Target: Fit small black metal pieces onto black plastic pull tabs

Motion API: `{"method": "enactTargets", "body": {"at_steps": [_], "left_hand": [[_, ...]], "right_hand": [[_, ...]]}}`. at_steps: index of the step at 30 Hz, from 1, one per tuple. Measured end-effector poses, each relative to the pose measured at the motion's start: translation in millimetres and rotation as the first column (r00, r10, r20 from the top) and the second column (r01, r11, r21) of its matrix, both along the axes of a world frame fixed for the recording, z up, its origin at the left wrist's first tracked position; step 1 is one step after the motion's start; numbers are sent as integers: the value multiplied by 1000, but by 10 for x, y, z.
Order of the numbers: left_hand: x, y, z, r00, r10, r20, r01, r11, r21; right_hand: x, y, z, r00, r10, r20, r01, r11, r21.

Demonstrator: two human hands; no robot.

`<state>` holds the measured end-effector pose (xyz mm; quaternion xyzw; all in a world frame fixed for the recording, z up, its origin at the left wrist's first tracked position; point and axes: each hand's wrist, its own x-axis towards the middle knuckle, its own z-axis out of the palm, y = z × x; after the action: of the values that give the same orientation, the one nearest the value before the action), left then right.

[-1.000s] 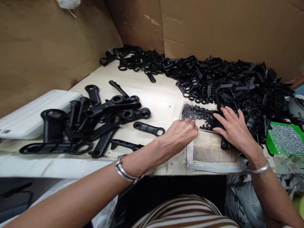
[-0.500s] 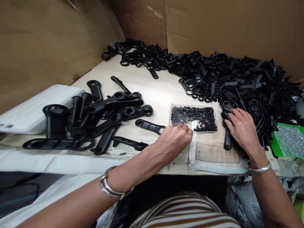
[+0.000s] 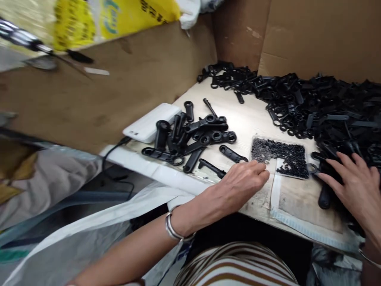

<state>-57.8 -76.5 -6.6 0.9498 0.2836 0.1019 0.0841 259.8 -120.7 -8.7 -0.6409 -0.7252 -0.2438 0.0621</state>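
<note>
Black plastic handles (image 3: 337, 117): how do they look?

Dark, long and flat, several ending in a round ring. They lie tangled in a pile (image 3: 330, 101) at the right of the frame, on a pale desk (image 3: 253, 109), with a smaller group (image 3: 193, 147) near the middle.

And the right hand (image 3: 353, 182)?

At the right of the frame, along the pile's near edge. Its fingers are spread apart and loose over the handles; whether they touch any is hard to make out.

What about the left hand (image 3: 247, 176)?

Its fingers are curled close together beside the near left part of a clear tray (image 3: 272, 163); I cannot tell whether they pinch anything.

What fills the tray?

Tiny parts (image 3: 293, 153), black on the right and greyer on the left.
</note>
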Motion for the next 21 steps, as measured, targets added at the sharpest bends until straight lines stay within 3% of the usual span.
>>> {"method": "enactTargets", "body": {"at_steps": [5,7,15,21], "left_hand": [[-463,100,119,953,302,-27,-299,952,70],[-581,196,153,927,366,-83,-356,927,119],[-494,395,77,963,186,-196,-161,977,138],[-549,310,106,963,236,-132,-207,958,201]], "right_hand": [[87,-47,37,998,57,-4,-56,993,102],[108,-71,40,996,63,-56,-54,988,143],[-183,-221,96,959,178,-221,-133,970,205],[-388,-278,128,934,230,-275,-172,960,219]]}}
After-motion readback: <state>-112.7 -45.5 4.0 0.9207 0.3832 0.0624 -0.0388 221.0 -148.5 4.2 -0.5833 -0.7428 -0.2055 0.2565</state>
